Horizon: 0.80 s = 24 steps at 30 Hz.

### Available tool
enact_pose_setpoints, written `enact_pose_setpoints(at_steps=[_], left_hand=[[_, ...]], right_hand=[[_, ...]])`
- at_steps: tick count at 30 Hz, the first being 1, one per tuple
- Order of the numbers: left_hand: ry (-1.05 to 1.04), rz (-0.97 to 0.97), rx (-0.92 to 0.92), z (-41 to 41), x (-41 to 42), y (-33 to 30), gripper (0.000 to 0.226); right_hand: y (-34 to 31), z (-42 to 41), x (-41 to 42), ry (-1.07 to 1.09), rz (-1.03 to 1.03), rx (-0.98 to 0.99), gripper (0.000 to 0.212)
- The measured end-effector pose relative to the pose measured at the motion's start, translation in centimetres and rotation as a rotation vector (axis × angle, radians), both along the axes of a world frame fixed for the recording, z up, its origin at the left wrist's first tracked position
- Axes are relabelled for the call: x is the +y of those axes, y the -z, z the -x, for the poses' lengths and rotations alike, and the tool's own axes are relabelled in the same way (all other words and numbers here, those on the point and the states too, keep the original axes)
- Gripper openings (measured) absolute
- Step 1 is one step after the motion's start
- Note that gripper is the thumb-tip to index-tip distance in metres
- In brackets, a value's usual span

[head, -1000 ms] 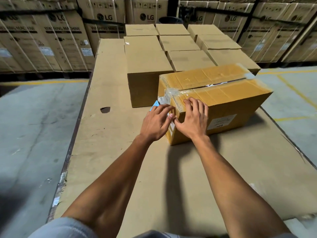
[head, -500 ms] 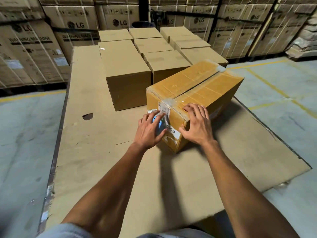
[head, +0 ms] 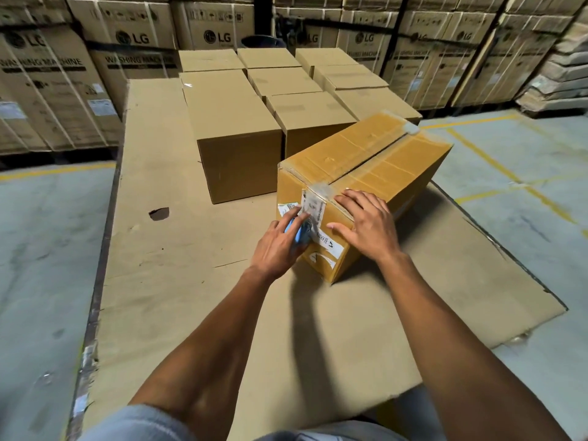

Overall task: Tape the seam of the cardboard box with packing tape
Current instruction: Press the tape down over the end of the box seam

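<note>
A: Which elements are the largest here?

B: Stacked cartons [head: 54, 90] printed "LG" and "WASHING MACHINE" line the back of the scene. In front of them a flat cardboard sheet [head: 178, 297] covers the work surface, above a concrete floor [head: 41, 249] marked with yellow lines.

A: And on the sheet?

B: A block of plain closed boxes [head: 235, 132] stands at the far end. The cardboard box [head: 375, 160] being taped sits nearer, right of centre, turned at an angle, its far side close to that block. Its top seam runs from the far corner toward the person, with clear packing tape [head: 315, 194] folded over the near edge and down the end face.

A: How are the hands placed?

B: The right hand [head: 366, 227] lies spread and flat over the near top edge and end face, fingers extended, pressing the box rather than gripping it. The left hand [head: 283, 243], just beside it, is curled around a blue object [head: 297, 232], apparently the tape dispenser, held against the end face directly below the tape strip. The two hands are close together but not touching.

A: Any smaller details?

B: Printed labels [head: 327, 243] are stuck on the end face, partly under the tape. A small torn hole [head: 159, 213] shows in the sheet to the left.
</note>
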<state>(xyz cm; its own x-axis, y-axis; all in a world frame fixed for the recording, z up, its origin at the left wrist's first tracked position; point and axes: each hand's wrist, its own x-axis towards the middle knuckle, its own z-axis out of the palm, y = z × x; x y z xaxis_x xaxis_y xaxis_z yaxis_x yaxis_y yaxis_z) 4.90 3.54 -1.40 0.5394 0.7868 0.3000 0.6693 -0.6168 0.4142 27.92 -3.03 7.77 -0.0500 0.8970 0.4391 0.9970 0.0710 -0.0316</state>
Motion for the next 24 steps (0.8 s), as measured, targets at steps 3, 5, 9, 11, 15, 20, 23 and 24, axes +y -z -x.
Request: enact_pose_setpoints(at_steps=[3, 5, 9, 11, 15, 20, 23, 24], left_hand=[[0.048, -0.032, -0.003, -0.2, -0.5, 0.3, 0.078], [0.053, -0.05, -0.015, -0.4, -1.2, 0.6, 0.081], [0.05, -0.041, -0.074, -0.4, -2.1, 1.4, 0.084], [0.064, -0.027, -0.125, -0.4, -2.4, 1.9, 0.08], [0.064, -0.013, -0.165, -0.3, -3.0, 2.5, 0.077], [0.048, -0.067, -0.193, -0.6, -2.8, 3.6, 0.079], [0.103, -0.084, -0.187, -0.8, -2.2, 4.3, 0.089], [0.106, -0.076, -0.176, -0.9, -2.1, 4.5, 0.093]], right_hand=[[-0.1, -0.6, -0.8, 0.001, 0.016, 0.036, 0.065], [-0.4, -0.8, -1.3, -0.007, 0.03, 0.051, 0.063], [-1.6, 0.4, -0.7, 0.076, 0.035, 0.023, 0.062], [-2.4, 1.5, 0.2, 0.149, 0.033, -0.012, 0.068], [-3.0, 3.6, 2.0, 0.208, 0.074, -0.026, 0.071], [-1.8, 4.3, 2.4, 0.269, 0.12, -0.077, 0.074], [-1.8, 4.0, 2.6, 0.268, 0.103, -0.079, 0.071], [-1.8, 3.9, 2.7, 0.268, 0.104, -0.081, 0.07]])
